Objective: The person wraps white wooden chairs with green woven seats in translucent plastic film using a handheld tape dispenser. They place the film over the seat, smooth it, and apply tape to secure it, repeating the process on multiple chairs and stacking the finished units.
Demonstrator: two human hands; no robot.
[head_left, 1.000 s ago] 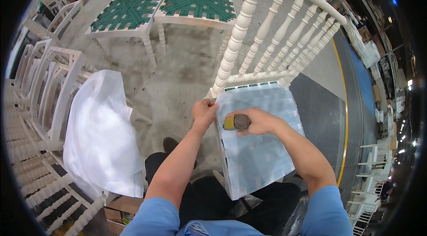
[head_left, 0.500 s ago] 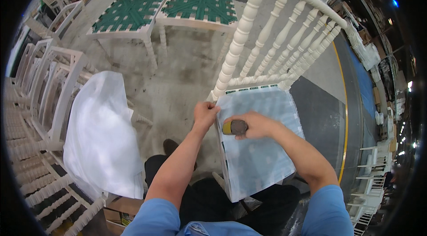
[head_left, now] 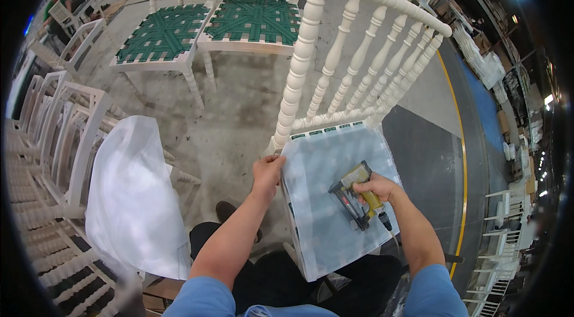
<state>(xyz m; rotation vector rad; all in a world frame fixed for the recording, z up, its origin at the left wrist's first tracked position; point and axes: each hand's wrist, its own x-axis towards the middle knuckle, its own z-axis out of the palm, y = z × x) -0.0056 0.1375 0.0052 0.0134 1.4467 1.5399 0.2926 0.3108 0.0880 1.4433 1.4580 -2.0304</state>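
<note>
A white turned-spindle chair (head_left: 297, 72) stands in front of me, its seat covered by a thin white cloth (head_left: 326, 245). Green webbing shows in a row of gaps along the seat's back edge. At the seat's rear left corner, my left hand (head_left: 267, 174) pinches the cloth's edge between thumb and fingers. My right hand (head_left: 380, 188) grips a yellow and black staple gun (head_left: 348, 200) above the right part of the seat. A hose runs from the bottom of its handle.
On my left, a pile of white cloth (head_left: 134, 203) lies over a chair. White chair frames (head_left: 89, 131) crowd beyond it. Two chairs with green webbed seats (head_left: 254, 20) stand ahead. A yellow floor line (head_left: 461, 167) runs along the right. Another person (head_left: 58, 9) is at far left.
My right hand has pulled the staple gun from the seat's left side toward the right, turning it so its side shows. My left hand keeps its pinch at the corner. The view has shifted slightly.
</note>
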